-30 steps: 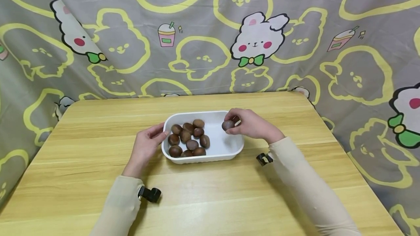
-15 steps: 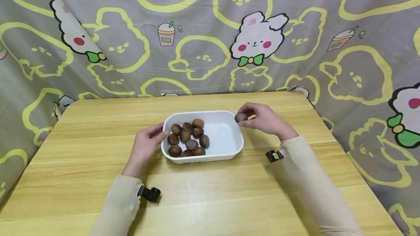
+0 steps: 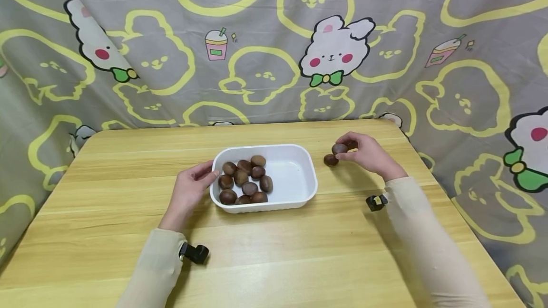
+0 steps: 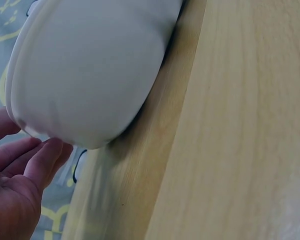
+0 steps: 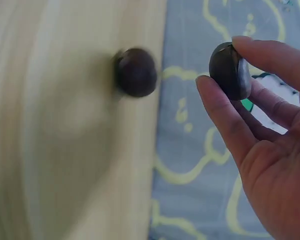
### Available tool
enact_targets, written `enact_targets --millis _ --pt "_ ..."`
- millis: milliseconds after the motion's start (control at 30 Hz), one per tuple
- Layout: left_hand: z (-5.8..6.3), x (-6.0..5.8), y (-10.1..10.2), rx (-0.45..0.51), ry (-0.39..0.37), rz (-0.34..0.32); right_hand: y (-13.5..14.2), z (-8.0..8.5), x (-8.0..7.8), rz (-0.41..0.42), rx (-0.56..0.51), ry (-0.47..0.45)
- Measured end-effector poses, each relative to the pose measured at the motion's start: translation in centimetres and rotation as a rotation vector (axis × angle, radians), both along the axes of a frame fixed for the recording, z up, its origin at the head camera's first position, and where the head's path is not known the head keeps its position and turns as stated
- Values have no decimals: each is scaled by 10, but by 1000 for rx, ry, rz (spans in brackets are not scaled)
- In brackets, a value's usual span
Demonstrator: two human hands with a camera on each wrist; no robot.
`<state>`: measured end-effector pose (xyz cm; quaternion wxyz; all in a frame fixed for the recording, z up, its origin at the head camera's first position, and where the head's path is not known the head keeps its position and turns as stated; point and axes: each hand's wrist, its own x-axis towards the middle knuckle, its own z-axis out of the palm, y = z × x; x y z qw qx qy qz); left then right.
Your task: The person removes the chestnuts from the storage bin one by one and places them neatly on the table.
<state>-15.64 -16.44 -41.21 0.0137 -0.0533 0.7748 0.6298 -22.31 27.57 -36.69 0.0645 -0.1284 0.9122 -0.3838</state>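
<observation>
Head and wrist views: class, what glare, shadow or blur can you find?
Head view: pale glare on the near tabletop, soft shadow beside the right sleeve; left wrist view: shadow beside the white tray; right wrist view: loose nut blurred, held nut sharper.

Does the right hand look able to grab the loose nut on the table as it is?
Probably not yet: the right hand pinches another nut, which likely needs releasing first. The loose nut lies close by on the table, uncovered.

No text or number can be read. A green label on the curtain, head view's upper left, is illegible.
</observation>
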Motion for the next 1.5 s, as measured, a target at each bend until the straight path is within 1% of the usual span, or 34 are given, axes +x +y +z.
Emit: enact_targets --millis 167,333,500,667,900,1000,1100,1167,1267,1400,1500 --pt "-3 1 -2 21 -4 2 18 -14 -3 -54 5 -32" --pt "-3 1 -2 30 -7 -8 31 -26 -4 -87 60 -69" --pt "-4 0 -2 39 -3 -8 36 -36 -8 -108 117 -88" --pt "-4 0 -2 46 -3 -6 35 -39 -10 -131 133 -93" --pt "-4 -2 -2 41 -18 -9 33 -38 -9 -114 137 -112" --pt "-3 -3 -2 38 -13 -13 34 -37 -8 -114 143 -111" --pt "-2 -6 -2 31 4 -19 35 -35 -7 -126 146 -94" --pt "-1 -7 -2 18 15 -21 35 -33 -5 -146 146 -68" --pt "0 -7 -2 14 10 -13 32 -27 -2 -175 136 2" --pt "1 -6 -2 36 -8 2 16 -16 1 -192 97 125" --pt "0 -5 -3 48 -18 4 -4 -9 3 -177 40 179"
